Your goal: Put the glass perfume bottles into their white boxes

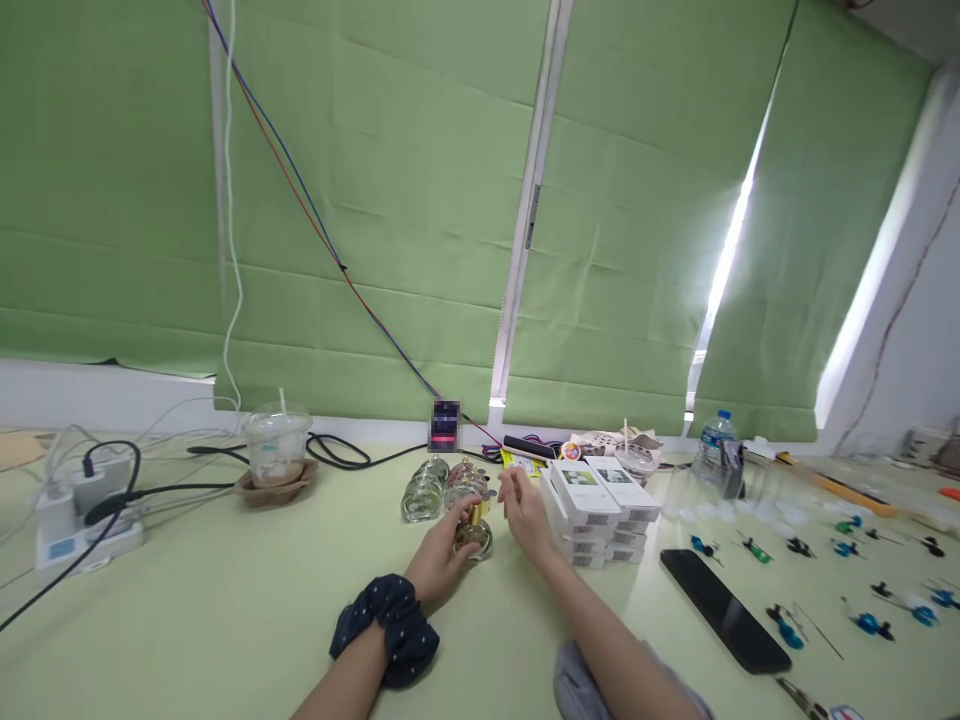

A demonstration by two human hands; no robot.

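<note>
My left hand [448,548], with a dark dotted scrunchie [386,630] on its wrist, is closed round a small round glass perfume bottle [480,541] with a gold neck. The bottle stands upright at the table's middle. Close to its right, my right hand [525,510] has its fingertips pinched together near the bottle's top; what they hold, if anything, is too small to make out. Just behind the hands are several similar glass bottles, greenish ones [421,497] on the left and pinkish ones [461,482] partly covered by my left hand.
Stacked white boxes [592,497] stand right of my right hand. Farther right lie a black phone [724,608], pliers [802,698] and several small blue and green parts [870,624]. A plastic cup [276,445], cables and a power strip [90,540] are on the left.
</note>
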